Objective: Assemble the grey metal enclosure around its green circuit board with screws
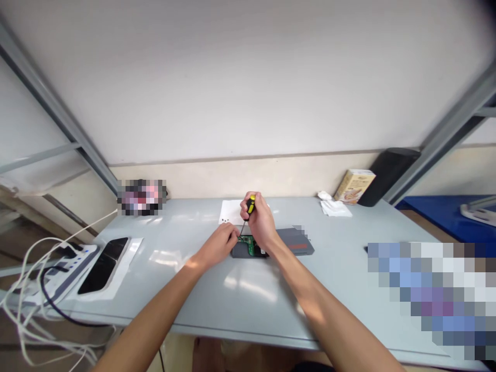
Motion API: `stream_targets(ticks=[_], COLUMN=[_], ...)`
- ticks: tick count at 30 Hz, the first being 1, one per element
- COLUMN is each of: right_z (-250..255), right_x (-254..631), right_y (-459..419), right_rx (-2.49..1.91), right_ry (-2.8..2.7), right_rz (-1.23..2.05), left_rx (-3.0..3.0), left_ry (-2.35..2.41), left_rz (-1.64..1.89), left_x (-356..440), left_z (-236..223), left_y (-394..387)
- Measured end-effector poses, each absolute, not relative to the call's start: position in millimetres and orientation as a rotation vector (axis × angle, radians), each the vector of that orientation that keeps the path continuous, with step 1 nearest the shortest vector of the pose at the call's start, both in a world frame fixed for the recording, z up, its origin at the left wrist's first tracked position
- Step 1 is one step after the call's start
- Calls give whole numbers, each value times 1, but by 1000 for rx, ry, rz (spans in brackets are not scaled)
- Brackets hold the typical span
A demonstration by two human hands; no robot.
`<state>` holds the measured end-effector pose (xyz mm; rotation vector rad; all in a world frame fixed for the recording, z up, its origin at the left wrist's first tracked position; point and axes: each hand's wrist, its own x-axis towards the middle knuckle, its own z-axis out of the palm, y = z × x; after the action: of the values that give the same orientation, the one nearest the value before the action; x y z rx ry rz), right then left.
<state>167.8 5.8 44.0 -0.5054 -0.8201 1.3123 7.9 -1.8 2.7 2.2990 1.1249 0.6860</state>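
Observation:
A yellow-and-black screwdriver [251, 205] is gripped in my right hand [262, 219], its shaft slanting down to the upper left part of a green circuit board [251, 249]. The board sits in a dark grey opened casing [241, 253] that lies flat on the table. My left hand [220, 243] rests at the casing's left edge, fingers curled together beside the screwdriver's tip; what they pinch, if anything, is hidden. To the right, partly behind my right wrist, lies a grey flat panel [296, 242] with reddish marking. Behind the hands, small dark screws [225, 220] lie on white paper [231, 209].
A grey-blue table [186, 305] carries a power strip [73, 268] with tangled cables and a black phone [104, 266] on the left. At the back right stand a yellow box [354, 186], crumpled tissue [334, 205] and a black cylinder [389, 175]. Blurred items lie at both sides.

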Motion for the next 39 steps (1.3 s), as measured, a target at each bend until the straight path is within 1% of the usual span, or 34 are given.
stream_targets(ticks=[12, 24, 39], right_z=[47, 45, 48], right_x=[169, 169, 171], right_y=[4, 6, 4], right_rx=[-503, -574, -462], right_ry=[-786, -852, -760], right_rz=[1349, 1291, 1389], left_rx=[2301, 2287, 2293], left_ry=[1139, 1135, 1147], left_rz=[694, 696, 676], left_x=[9, 8, 8], left_z=[3, 3, 4], left_y=[-3, -2, -3])
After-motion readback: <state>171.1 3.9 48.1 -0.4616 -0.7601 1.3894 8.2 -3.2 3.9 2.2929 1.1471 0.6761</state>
